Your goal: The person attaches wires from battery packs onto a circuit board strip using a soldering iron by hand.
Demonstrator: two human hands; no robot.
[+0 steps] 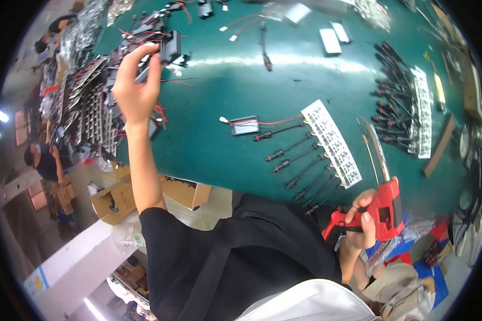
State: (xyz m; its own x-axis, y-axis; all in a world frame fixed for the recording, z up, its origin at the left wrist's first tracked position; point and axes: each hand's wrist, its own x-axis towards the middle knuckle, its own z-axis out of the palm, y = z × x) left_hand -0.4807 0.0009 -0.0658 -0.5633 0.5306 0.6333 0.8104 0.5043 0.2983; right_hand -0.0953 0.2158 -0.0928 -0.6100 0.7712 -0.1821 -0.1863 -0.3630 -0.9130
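Observation:
At the far left, my left hand (136, 88) reaches into a heap of dark parts. Its thumb and forefinger pinch a small black box-shaped battery pack (170, 47). Around the handle of a red soldering gun (389, 211) is my right hand (361, 214), with the metal tip pointing away from me. Just left of that tip lies a white circuit board panel (332, 144). Several black cables (292, 160) run from its left edge. One battery pack (245, 125) with a silver face lies beside them, its red wire reaching the panel's far end.
A second white panel (423, 112) with bunched black cables lies at the right, near a brown strip (438, 145). Farther back are a lone cable (265, 48) and white blocks (330, 41). Stacked boards (93, 115) crowd the left. Cardboard boxes (182, 192) stand below the table edge.

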